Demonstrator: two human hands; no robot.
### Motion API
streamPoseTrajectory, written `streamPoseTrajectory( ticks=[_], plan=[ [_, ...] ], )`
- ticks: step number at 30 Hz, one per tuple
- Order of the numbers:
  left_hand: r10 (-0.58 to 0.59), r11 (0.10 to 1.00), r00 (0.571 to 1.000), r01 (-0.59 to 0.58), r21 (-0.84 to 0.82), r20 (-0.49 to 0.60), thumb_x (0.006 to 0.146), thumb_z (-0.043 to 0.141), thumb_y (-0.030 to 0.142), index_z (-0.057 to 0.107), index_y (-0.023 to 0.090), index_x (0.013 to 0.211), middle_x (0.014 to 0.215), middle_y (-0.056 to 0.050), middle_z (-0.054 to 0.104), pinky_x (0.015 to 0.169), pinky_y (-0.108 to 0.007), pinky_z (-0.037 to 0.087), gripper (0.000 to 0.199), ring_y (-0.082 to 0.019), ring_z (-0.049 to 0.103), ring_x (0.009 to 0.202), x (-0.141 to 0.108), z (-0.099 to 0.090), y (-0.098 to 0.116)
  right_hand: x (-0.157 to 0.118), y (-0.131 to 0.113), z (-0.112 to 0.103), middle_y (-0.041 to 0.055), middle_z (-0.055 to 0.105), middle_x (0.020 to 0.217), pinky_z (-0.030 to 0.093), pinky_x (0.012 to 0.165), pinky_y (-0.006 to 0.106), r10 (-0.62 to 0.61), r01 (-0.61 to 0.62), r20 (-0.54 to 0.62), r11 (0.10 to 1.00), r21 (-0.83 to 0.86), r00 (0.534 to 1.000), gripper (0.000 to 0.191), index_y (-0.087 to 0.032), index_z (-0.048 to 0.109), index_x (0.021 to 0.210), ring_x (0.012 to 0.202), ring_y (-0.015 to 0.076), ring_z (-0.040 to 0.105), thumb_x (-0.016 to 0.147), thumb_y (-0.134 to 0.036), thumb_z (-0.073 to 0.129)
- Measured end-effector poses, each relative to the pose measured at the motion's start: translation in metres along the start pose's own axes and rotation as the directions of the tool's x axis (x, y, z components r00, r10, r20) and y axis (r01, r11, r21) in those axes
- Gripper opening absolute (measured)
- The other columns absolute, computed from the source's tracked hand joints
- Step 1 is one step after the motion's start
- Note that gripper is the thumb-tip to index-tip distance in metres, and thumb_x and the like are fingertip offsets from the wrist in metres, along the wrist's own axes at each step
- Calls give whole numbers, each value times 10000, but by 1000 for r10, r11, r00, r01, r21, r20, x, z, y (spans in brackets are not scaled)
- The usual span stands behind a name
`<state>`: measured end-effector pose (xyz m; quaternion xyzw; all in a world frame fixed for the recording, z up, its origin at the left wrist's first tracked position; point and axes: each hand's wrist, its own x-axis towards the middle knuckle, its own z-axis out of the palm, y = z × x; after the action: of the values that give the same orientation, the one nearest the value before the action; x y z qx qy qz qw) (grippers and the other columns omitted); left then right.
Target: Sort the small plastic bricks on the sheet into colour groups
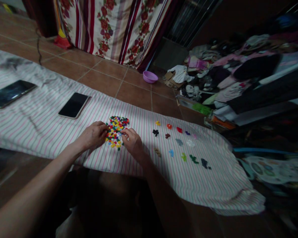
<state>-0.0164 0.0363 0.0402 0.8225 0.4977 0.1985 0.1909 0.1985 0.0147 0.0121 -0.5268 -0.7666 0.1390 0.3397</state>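
Observation:
A pile of small multicoloured pieces (115,130) lies on the striped cloth (136,115). At its left edge is my left hand (95,134), fingers curled together against the pieces. My right hand (132,140) touches the right side of the pile with thumb and fingers pinched; anything between them is too small to name. To the right, small groups sorted by colour form rough rows, among them yellow (158,123), orange (169,126), red (179,130), black (155,133), tan (157,152), light blue (171,153) and dark green (194,159).
A phone (74,105) and a larger dark device (11,94) lie on the cloth at the left. Beyond it, a purple basin (150,77) stands on the tiled floor near a floral curtain (109,29). Clothes (221,72) are heaped at the right.

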Motion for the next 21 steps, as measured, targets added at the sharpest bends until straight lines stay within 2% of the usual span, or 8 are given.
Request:
streamPoseTrajectory(
  ticks=[7, 13, 21],
  plan=[
    [-2, 1000, 1000, 2, 17, -14, 857, 393, 287, 659, 187, 989, 1042, -91, 653, 870, -337, 496, 313, -189, 612, 933, -1, -1, 2, -1, 2, -7, 51, 629, 892, 486, 800, 284, -14, 14, 0, 1000, 14, 1000, 141, -197, 653, 918, 854, 164, 597, 880, -176, 519],
    [-7, 999, 1000, 6, 39, 26, 860, 377, 334, 660, 187, 1001, 1055, -96, 650, 849, -327, 496, 349, -188, 615, 917, 1, -2, 2, -3, 0, -14, 42, 626, 872, 485, 783, 268, -14, 14, 12, 1000, -22, 1000, 126, -201, 643, 925, 816, 151, 596, 904, -218, 520],
    [12, 998, 1000, -11, 54, -8, 859, 354, 358, 660, 182, 987, 1034, -105, 657, 864, -361, 492, 375, -204, 615, 918, 2, 3, 0, -7, 6, -20, 36, 632, 863, 489, 789, 268, -6, 5, -10, 1000, -30, 1000, 123, -208, 641, 950, 810, 147, 600, 901, -220, 529]
  ],
)
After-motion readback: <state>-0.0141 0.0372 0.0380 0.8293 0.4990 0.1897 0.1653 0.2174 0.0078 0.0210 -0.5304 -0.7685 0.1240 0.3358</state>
